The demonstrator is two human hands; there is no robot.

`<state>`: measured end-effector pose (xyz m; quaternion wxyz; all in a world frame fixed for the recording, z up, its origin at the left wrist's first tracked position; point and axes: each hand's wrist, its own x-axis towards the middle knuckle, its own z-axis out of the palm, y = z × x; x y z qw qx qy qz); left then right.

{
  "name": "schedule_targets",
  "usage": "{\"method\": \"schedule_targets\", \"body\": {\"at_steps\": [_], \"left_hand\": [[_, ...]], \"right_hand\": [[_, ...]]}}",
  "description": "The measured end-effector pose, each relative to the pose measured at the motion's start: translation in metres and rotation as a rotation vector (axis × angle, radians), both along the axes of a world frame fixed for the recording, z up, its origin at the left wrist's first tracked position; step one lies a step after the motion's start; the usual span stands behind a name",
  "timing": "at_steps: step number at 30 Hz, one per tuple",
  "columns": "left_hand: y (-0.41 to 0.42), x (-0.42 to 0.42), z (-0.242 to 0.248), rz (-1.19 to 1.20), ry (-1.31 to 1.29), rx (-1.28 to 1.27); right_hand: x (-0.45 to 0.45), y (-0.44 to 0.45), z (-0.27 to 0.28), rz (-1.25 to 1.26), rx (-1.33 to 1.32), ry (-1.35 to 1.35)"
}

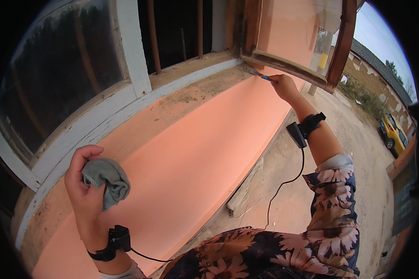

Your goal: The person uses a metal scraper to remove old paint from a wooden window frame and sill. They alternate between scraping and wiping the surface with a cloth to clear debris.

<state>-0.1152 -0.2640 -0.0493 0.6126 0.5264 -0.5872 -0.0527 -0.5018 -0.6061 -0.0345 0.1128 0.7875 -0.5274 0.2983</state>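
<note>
A crumpled grey-green cloth (109, 178) is held in my left hand (82, 181), over the salmon-coloured wall below the window. My right hand (285, 87) is stretched out to the far end of the sill and grips a small brush (265, 77) with a blue handle. The brush's bristles point to the corner under the open window sash (286, 66), near a dark clump of dirt on the sill. Loose soil and grit lie along the dusty outer window sill (181, 96), beside the peeling white window frame (139, 101).
The hinged wooden sash with its glass pane stands out from the wall just above my right hand. Vertical bars (153, 38) cross the opening. Below lies a rough piece of wood or stone (242, 191) on the ground. A yellow car (394, 134) is parked at far right.
</note>
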Motion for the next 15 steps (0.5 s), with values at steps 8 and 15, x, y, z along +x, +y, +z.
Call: {"method": "schedule_targets", "body": {"at_steps": [8, 15], "left_hand": [[0.001, -0.001, 0.002, 0.001, -0.002, 0.008], [-0.001, 0.002, -0.003, 0.018, 0.003, 0.007]], "right_hand": [[0.022, -0.041, -0.017, -0.022, -0.073, -0.122], [0.023, -0.026, -0.023, 0.017, -0.135, -0.264]]}}
